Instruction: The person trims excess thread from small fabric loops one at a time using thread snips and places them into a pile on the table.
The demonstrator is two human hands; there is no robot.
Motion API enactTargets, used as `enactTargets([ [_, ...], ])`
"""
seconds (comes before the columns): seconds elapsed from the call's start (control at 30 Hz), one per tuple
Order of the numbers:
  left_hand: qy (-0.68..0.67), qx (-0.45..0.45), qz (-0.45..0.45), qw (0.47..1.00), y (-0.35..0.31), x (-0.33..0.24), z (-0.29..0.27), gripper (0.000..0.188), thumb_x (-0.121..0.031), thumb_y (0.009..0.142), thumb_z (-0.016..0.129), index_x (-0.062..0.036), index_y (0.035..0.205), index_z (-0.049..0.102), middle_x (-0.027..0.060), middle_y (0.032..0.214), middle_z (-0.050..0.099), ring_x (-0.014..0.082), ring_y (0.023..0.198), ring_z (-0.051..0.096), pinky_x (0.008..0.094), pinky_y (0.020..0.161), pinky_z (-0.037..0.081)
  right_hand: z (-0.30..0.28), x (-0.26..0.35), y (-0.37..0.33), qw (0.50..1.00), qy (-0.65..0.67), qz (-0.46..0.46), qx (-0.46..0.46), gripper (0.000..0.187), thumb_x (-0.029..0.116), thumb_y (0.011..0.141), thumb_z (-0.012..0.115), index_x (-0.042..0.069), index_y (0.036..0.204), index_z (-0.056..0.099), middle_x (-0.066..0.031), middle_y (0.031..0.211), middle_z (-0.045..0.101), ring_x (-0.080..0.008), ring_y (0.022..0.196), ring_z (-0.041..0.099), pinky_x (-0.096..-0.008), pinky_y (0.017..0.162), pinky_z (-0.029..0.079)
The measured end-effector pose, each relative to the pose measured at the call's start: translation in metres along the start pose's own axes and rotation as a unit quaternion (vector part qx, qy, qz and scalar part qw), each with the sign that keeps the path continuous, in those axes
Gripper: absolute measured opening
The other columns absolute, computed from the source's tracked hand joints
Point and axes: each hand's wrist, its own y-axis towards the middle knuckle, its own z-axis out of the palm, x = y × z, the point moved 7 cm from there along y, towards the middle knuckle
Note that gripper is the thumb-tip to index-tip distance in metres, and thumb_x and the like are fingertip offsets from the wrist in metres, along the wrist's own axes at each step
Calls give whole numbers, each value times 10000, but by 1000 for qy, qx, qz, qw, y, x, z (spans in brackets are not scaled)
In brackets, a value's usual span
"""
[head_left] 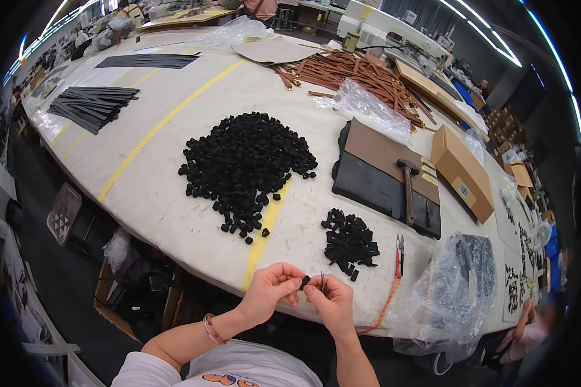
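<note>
My left hand (270,293) pinches a small black fabric piece (305,282) between thumb and fingertips at the table's near edge. Close beside it, my right hand (332,302) is closed, with a thin dark metal tool (322,281) showing between its fingers; its kind is too small to tell. Beyond my hands lies a large heap of small black rolled pieces (245,155). A smaller pile of flat black pieces (350,240) sits nearer, ahead of my right hand. To its right rest red-handled thread snips (399,255) tied to an orange cord (386,308).
A hammer (408,187) lies on a black board with a brown sheet (381,164). Farther right are a cardboard box (461,171) and crumpled clear plastic (445,297). Brown straps (348,77) pile at the back; dark strips (90,106) lie far left. Another person's arm (523,322) shows at right.
</note>
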Motion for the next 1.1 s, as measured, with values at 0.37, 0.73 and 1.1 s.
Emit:
enactTargets([
  [0.37,378,-57,242,892,-14,-20,5,74,-20,793,542,27,849,530,36,698,558,72,549,526,198,475,427,8,24,-4,959,-202,-179,-86,44,-4,731,552,-30,760,533,4,557,511,-18,475,402,-169,422,307],
  [0.73,5,31,-101,994,-4,3,6,82,-89,796,535,-13,774,512,18,610,506,56,424,433,191,390,378,19,46,-21,832,-358,-419,-68,96,-20,654,572,23,736,546,-70,592,543,-121,431,488,-247,395,374],
  [1.1,134,93,-74,984,-8,-10,8,49,-1,758,546,12,794,516,29,625,514,45,423,444,173,383,367,4,-7,4,975,138,120,123,93,26,711,593,-7,786,550,17,644,519,-14,497,411,-152,421,288],
])
